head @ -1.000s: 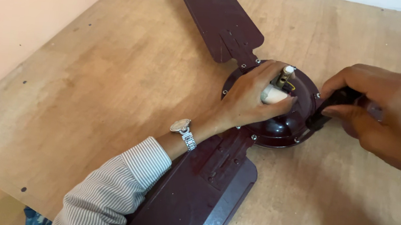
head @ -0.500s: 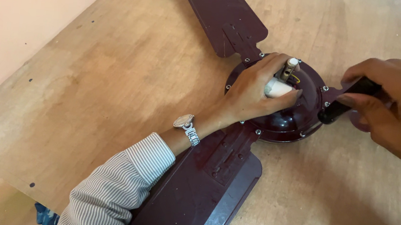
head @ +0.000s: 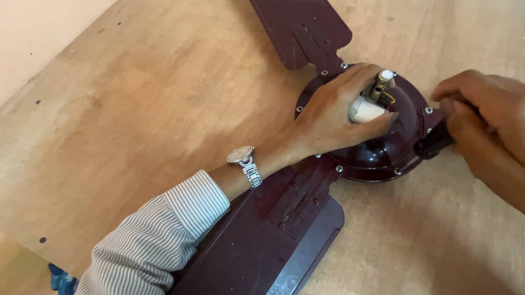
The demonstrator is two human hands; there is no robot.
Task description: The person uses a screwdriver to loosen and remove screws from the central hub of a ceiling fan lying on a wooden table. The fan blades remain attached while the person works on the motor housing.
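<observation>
A dark maroon ceiling fan lies on a plywood table. Its round motor housing sits at the upper middle, with one blade reaching up and away and another blade running toward me. My left hand, with a silver wristwatch and a striped sleeve, rests on top of the housing, fingers curled beside the brass centre shaft. My right hand is closed around a dark blade bracket at the housing's right edge.
The table's left edge runs diagonally from the upper middle to the lower left, with pale floor beyond it. Small screws ring the housing rim. A bit of blue cloth shows below the sleeve.
The view has drifted, so the fan sits a little higher and further right in the frame. My right hand has slid its grip along the bracket at the housing's right edge. My left hand stays put.
</observation>
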